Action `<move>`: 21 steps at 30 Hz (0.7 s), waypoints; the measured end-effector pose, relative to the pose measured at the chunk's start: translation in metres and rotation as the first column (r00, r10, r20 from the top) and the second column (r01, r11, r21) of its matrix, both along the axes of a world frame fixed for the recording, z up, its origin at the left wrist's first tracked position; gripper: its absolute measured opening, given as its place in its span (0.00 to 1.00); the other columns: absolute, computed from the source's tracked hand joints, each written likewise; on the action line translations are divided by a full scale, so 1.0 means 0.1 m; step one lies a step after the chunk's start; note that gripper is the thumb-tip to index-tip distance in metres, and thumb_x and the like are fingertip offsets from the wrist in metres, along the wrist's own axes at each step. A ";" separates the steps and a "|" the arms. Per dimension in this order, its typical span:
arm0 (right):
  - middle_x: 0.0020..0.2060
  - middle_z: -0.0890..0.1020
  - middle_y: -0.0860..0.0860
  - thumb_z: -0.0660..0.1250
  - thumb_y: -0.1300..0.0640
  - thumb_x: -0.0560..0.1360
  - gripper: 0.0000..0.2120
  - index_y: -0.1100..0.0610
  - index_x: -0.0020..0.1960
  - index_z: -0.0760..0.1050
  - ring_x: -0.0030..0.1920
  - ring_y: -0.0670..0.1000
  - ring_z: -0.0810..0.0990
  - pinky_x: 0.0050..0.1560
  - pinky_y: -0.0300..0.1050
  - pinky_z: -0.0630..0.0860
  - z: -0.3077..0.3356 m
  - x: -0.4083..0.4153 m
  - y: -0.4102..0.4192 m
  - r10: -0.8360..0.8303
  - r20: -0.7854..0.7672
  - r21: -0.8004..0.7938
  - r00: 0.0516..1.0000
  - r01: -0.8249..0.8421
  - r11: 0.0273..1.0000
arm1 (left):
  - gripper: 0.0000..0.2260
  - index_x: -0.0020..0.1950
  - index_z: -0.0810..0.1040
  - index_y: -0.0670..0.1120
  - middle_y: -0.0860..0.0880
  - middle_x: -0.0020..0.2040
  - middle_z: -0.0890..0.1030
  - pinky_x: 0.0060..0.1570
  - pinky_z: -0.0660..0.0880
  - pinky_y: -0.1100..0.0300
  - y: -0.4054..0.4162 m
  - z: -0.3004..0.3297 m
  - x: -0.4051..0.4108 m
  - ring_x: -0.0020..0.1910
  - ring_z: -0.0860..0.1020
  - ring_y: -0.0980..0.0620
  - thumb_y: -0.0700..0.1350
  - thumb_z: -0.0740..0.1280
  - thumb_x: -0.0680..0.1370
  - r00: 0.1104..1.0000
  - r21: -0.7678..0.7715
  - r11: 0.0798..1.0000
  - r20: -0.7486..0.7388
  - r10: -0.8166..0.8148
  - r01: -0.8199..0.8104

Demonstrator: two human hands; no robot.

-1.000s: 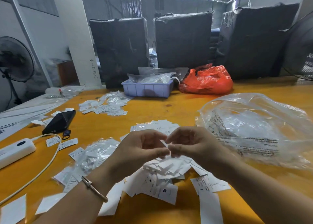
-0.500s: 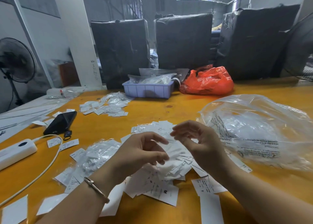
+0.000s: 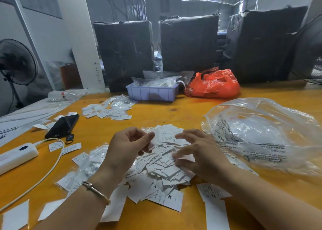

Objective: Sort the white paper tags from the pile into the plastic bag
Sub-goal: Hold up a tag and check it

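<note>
- While tags [image 3: 162, 170] lie heaped mid-table [image 3: 156, 118] at mixed angles with no common axis, bag [image 3: 261, 135] lies just right, long axis left-right.
- Left hand [image 3: 127, 148]: fingers curled; whether they pinch a tag is unclear.
- Right hand [image 3: 198, 156]: fingers spread, pressing the pile.
- Bag mouth not discernible; tag print mostly illegible.

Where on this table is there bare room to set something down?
Bare wood lies between the tag pile, the purple tray and the clear plastic bag, and between the phone and that pile. It is crowded around both hands, and along the near left edge, where loose tags and the white cable lie.
</note>
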State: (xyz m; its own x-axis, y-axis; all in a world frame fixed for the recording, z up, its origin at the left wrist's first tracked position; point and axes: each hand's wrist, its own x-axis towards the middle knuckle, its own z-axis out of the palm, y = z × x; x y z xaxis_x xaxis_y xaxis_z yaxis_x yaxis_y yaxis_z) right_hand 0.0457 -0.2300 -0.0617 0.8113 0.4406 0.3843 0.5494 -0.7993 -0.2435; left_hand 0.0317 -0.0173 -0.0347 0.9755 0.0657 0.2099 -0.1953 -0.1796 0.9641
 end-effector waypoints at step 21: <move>0.69 0.72 0.42 0.62 0.47 0.79 0.25 0.45 0.74 0.62 0.72 0.44 0.62 0.70 0.41 0.48 -0.10 0.14 0.04 -0.069 -0.043 0.108 0.997 0.073 0.992 | 0.09 0.47 0.85 0.41 0.42 0.41 0.85 0.42 0.82 0.58 0.00 -0.02 0.05 0.42 0.85 0.46 0.32 0.74 0.70 0.972 -0.186 0.976 -0.182 -0.149 0.115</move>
